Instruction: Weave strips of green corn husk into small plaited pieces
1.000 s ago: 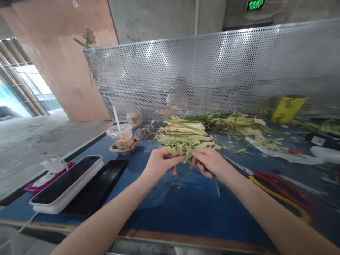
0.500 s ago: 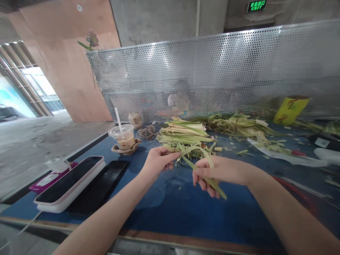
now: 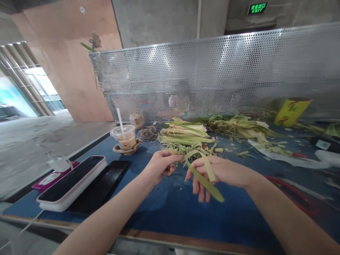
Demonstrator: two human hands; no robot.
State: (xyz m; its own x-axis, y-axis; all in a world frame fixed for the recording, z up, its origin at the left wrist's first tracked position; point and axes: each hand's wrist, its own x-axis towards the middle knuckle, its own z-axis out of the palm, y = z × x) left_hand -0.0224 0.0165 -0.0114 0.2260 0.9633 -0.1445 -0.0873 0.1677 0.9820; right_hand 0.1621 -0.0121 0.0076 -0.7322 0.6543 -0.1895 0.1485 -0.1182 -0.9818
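Note:
Near the middle of the blue table, my left hand [image 3: 164, 164] pinches one end of a pale green leaf strip [image 3: 205, 182]. The strip bends over to the right, with one end curled back and the other hanging toward the table. My right hand [image 3: 209, 173] lies behind the strip, its fingers spread and slightly curved, not closed round it. Just beyond both hands are small leafy green sprigs [image 3: 193, 150] and a stack of pale green stalks [image 3: 186, 132].
At the left are a drink cup [image 3: 124, 136] in a cardboard holder, a pink-edged phone [image 3: 71, 177], a black slab [image 3: 99, 186] and twine [image 3: 147, 133]. At the right are leaf scraps [image 3: 236, 127], a yellow roll [image 3: 291, 111] and red-handled tool [image 3: 294, 193]. A perforated metal panel [image 3: 159, 78] stands behind.
My right hand has loosened from the strip and its fingers have spread. The strip now lies in front of them. My left hand keeps its pinch, almost in the same place.

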